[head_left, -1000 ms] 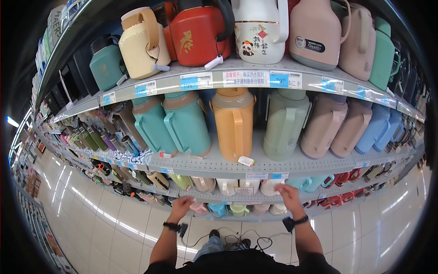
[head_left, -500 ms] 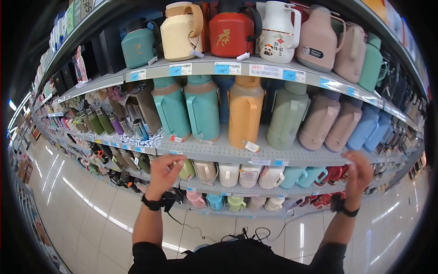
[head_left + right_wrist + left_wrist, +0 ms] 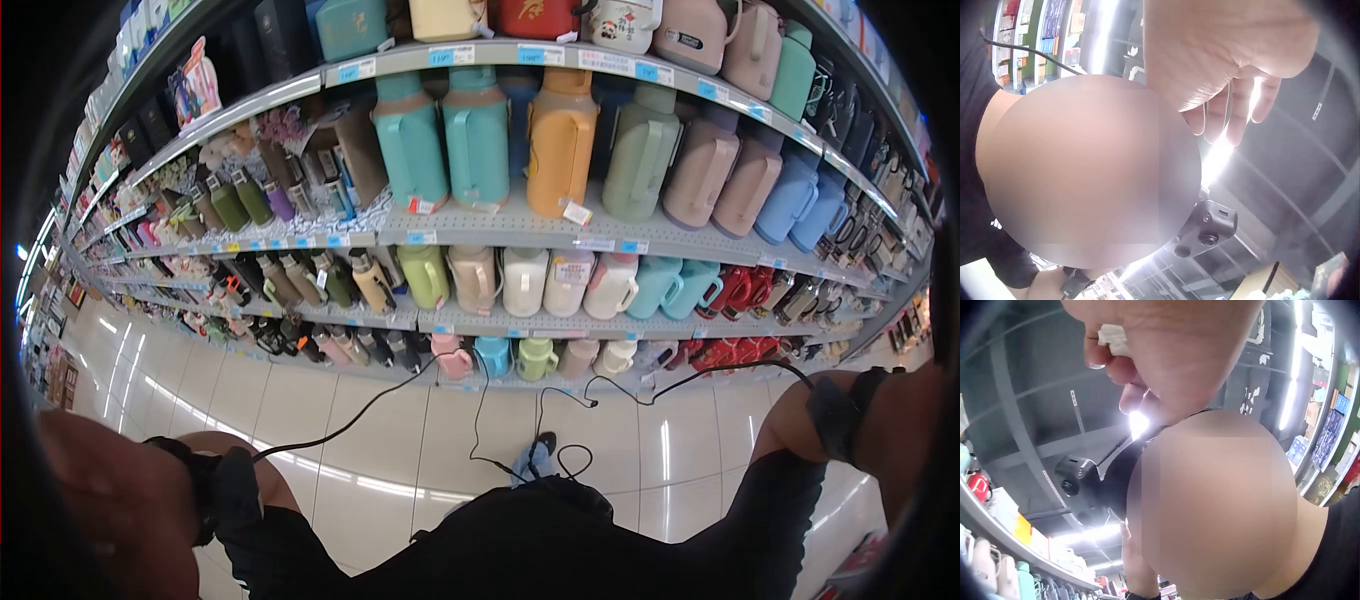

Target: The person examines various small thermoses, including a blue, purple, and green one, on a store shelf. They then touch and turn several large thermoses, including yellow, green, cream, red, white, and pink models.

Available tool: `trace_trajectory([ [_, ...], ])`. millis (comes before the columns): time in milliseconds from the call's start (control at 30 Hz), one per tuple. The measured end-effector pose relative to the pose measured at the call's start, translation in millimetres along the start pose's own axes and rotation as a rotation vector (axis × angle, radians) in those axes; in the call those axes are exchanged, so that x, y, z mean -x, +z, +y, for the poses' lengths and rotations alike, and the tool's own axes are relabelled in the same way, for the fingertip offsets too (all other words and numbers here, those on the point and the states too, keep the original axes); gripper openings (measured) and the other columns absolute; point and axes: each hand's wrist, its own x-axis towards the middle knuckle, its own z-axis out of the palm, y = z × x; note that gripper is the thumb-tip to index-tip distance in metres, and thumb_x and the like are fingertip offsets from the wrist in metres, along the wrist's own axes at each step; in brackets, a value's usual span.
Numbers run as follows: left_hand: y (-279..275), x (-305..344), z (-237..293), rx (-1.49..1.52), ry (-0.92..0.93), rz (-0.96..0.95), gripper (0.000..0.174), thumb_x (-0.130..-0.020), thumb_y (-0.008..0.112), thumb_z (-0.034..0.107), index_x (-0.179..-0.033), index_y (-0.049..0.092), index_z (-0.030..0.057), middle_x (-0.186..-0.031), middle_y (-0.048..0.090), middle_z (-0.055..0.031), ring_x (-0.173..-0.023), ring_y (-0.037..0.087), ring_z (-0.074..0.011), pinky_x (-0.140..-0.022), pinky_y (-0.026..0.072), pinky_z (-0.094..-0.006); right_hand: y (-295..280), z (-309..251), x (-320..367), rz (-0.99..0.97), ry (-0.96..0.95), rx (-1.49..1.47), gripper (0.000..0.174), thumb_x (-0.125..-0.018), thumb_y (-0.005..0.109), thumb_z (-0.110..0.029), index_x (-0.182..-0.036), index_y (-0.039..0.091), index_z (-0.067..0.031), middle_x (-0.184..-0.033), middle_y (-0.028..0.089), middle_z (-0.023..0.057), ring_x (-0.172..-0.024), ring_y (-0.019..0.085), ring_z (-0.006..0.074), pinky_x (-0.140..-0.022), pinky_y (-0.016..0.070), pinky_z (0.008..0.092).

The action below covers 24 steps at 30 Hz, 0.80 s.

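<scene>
The left hand (image 3: 120, 490) is raised at the lower left of the head view, dark and blurred. In the left wrist view, the left hand (image 3: 1172, 350) has curled fingers around a small crumpled white piece (image 3: 1114, 339), beside the person's head. The right hand (image 3: 1229, 56) is raised on the other side of the head, its fingers loosely extended with nothing visible in them. A black head-worn camera (image 3: 1075, 481) is close to both hands. At the right edge of the head view, only the right wrist and part of that hand show.
Shelves (image 3: 500, 225) ahead hold rows of vacuum flasks, including an orange flask (image 3: 562, 145) and teal ones (image 3: 410, 145). Black cables (image 3: 350, 415) hang across the front of the body, above the tiled floor (image 3: 390, 440).
Both hands have moved from in front of the lower shelves, outward and back toward the head. The shelves now appear higher in the head view, and more floor shows.
</scene>
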Motion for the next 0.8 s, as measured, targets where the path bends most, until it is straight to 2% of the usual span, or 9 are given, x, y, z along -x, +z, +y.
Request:
trace_trajectory([
  [200,-35,-15,38,-0.066,0.007,-0.171,0.033,-0.108,0.039,0.032,-0.134,0.053,0.0166,-0.110,0.055,-0.0027,-0.065,0.049,-0.0163,-0.064,0.0418,-0.0307,9,-33,-34,0.020,-0.051,-0.056,0.040,-0.106,0.034,-0.040,-0.134,0.053,-0.0189,-0.116,0.065,0.0085,-0.106,0.062,0.0278,-0.095,0.0471,0.0478],
  [433,-67,-22,73,-0.142,-0.008,-0.208,0.033,-0.107,0.040,0.033,-0.132,0.054,0.0166,-0.110,0.054,-0.0026,-0.065,0.049,-0.0162,-0.063,0.0413,-0.0311,22,-46,-54,0.060,-0.096,-0.094,0.037,-0.104,0.039,-0.038,-0.128,0.055,-0.0157,-0.113,0.066,0.0098,-0.102,0.063,0.0278,-0.091,0.0480,0.0467],
  [800,-81,-21,82,-0.238,0.022,-0.215,0.032,-0.107,0.041,0.035,-0.130,0.054,0.0165,-0.111,0.053,-0.0026,-0.066,0.049,-0.0160,-0.062,0.0405,-0.0317,45,-47,-60,0.095,-0.156,-0.061,0.033,-0.101,0.046,-0.035,-0.119,0.059,-0.0107,-0.108,0.067,0.0119,-0.096,0.064,0.0277,-0.086,0.0494,0.0448],
])
